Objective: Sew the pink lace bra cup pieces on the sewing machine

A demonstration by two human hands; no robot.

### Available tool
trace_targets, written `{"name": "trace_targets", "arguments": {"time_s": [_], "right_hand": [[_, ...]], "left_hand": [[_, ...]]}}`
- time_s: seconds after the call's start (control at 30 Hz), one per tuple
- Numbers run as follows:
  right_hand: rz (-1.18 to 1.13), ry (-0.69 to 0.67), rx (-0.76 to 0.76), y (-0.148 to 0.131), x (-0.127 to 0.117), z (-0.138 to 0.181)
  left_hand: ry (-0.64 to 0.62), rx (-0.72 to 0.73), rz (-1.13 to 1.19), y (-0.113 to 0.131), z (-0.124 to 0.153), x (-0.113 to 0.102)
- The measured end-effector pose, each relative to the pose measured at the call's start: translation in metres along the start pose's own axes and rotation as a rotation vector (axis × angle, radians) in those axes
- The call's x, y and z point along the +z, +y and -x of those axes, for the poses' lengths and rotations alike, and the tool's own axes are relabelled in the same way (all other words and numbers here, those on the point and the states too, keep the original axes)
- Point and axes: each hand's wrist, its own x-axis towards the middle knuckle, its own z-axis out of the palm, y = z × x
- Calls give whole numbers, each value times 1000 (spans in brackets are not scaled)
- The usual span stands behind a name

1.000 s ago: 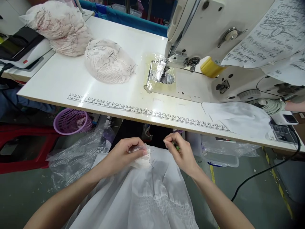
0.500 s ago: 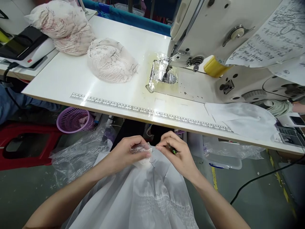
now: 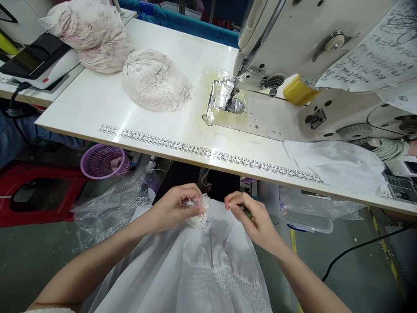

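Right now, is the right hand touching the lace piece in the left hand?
Apart: the head view shows white fabric in a gap between the right hand and the lace piece.

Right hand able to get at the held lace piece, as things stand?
Probably yes: nothing visible blocks the gap between the right hand and the held lace piece, and the left hand covers only part of it. The right hand does hold a small green object.

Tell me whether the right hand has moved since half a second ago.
Yes: against the white table, the right hand has shifted right and away from its near edge.
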Motion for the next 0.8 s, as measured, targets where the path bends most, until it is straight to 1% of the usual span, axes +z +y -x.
{"name": "trace_targets", "arguments": {"time_s": [0.07, 0.13, 0.23, 0.33, 0.4, 0.47, 0.53, 0.6, 0.67, 0.73, 0.8], "right_hand": [[71, 7, 8, 0, -10, 7], [48, 23, 35, -3, -15, 10], [-173, 32, 109, -11, -14, 6], [-478, -18, 134, -15, -8, -4], [-565, -27, 132, -14, -5, -9], [-467, 13, 135, -12, -2, -11], [-240, 28, 134, -11, 0, -10], [-7, -12, 118, -11, 1, -8], [151, -59, 73, -11, -1, -7], [198, -64, 41, -12, -2, -7], [112, -34, 56, -12, -3, -8]], "left_hand": [[-7, -16, -2, -1, 2, 0], [-7, -31, -15, -1, 1, 2], [-25, -44, -29, -3, -2, 6], [-51, -36, -18, -5, -4, 8], [-54, -30, -10, -6, -5, 8], [-48, -35, 2, -7, -5, 8], [-36, -45, 28, -7, -6, 7], [-17, -48, 55, -6, -7, 8], [-3, -45, 77, -7, -8, 8], [0, -49, 99, -7, -9, 9], [-2, -58, 118, -8, -10, 9]]}}
